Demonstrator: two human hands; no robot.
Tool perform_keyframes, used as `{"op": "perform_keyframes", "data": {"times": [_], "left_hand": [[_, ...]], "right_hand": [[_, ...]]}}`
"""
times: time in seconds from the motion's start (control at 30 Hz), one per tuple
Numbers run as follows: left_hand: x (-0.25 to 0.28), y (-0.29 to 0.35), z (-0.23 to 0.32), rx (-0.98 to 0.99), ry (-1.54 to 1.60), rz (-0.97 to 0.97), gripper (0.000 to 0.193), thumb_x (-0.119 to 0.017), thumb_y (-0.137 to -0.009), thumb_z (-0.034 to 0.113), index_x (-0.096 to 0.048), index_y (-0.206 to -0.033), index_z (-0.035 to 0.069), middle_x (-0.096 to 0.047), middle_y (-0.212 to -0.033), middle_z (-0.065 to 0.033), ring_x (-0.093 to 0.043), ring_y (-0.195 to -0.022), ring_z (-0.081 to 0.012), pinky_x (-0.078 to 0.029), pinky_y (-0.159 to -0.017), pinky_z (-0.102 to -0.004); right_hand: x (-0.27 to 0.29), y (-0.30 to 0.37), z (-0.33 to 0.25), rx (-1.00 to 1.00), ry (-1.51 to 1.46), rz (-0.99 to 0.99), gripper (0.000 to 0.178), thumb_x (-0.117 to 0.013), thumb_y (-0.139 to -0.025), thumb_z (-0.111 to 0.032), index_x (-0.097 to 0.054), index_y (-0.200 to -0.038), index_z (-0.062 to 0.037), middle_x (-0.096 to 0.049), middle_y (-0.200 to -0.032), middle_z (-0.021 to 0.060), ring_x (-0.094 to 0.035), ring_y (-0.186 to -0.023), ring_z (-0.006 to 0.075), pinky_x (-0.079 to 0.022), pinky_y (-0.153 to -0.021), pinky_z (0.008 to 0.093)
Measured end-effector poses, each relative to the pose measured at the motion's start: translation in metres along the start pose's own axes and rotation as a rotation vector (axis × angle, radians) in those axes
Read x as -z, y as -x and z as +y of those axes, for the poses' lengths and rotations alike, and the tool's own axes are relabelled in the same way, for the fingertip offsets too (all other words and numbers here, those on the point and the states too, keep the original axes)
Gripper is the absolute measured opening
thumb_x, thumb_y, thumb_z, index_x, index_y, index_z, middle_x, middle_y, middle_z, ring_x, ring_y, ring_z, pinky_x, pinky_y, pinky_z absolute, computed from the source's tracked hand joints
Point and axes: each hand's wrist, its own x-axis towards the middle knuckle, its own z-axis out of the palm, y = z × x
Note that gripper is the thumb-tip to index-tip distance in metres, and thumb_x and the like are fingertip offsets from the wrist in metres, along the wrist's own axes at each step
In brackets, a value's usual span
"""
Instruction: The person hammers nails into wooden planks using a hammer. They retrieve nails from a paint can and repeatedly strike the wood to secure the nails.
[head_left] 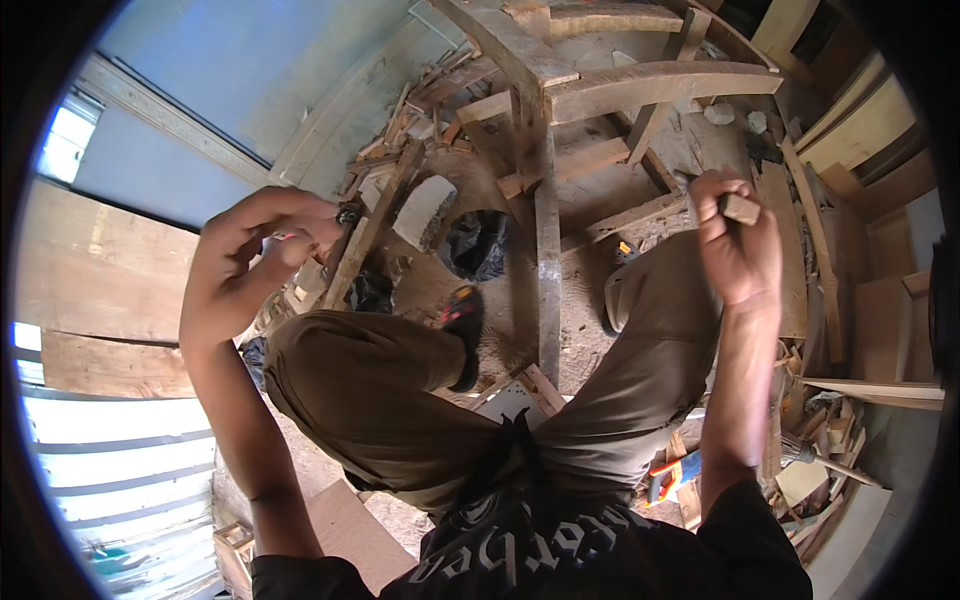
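Note:
My left hand is raised above my left knee, with its fingers curled and pinched together. A small dark round thing shows at the fingertips; its kind is not clear, and most of it is hidden. Past my right knee, my right hand is closed around a piece of wood. Only its squared, light-brown end shows between the thumb and fingers. Between my hands stands a wooden frame with a long upright leg reaching down between my legs. Neither hand visibly touches the frame.
A leaning plank, a pale stone-like block and a black plastic bag lie ahead. Wood scraps pile up behind them. An orange-handled saw and a brush lie near my right elbow. Wooden shelving stands at right.

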Motion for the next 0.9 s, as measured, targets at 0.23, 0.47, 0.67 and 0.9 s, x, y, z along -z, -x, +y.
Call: {"op": "perform_keyframes", "data": {"times": [0.23,0.47,0.67,0.9], "left_hand": [[-0.086,-0.100,-0.135,0.135,0.057,-0.333,0.032,-0.062,-0.099,0.029,-0.065,-0.116,0.003,-0.068,-0.106,-0.0067,-0.064,-0.106,-0.0180,-0.051,-0.090,-0.0332],[-0.192,-0.080,-0.426,0.858,-0.380,-0.015,0.074,-0.071,-0.087,0.046,-0.043,-0.144,0.008,-0.038,-0.150,-0.0171,-0.041,-0.138,-0.0372,-0.034,-0.110,-0.0607],[-0.278,-0.042,-0.422,0.967,-0.382,0.204,0.100,-0.077,-0.083,0.047,-0.018,-0.156,0.013,-0.020,-0.159,-0.0167,-0.039,-0.139,-0.0407,-0.035,-0.107,-0.0634],[-0.264,-0.074,-0.397,0.879,-0.507,0.193,0.091,-0.076,-0.084,0.043,-0.024,-0.154,0.017,-0.038,-0.152,-0.0190,-0.044,-0.136,-0.0398,-0.040,-0.104,-0.0613]], "right_hand": [[0.082,0.032,0.115,-0.171,0.320,0.434,0.022,-0.051,-0.098,-0.009,-0.043,-0.078,-0.0128,-0.041,-0.070,-0.0021,-0.040,-0.061,0.0062,-0.029,-0.042,0.0170],[0.201,0.053,0.177,-0.176,0.206,0.731,0.021,-0.054,-0.099,-0.010,-0.043,-0.081,-0.0113,-0.042,-0.071,-0.0026,-0.041,-0.060,0.0086,-0.040,-0.059,0.0266],[0.197,0.041,0.156,-0.099,0.411,0.755,0.017,-0.054,-0.101,-0.013,-0.045,-0.088,-0.0115,-0.042,-0.073,-0.0032,-0.041,-0.062,0.0080,-0.038,-0.059,0.0269],[0.194,0.034,0.164,-0.262,0.427,0.796,0.013,-0.055,-0.101,-0.014,-0.047,-0.091,-0.0114,-0.041,-0.073,-0.0039,-0.039,-0.061,0.0081,-0.037,-0.058,0.0262]]}}
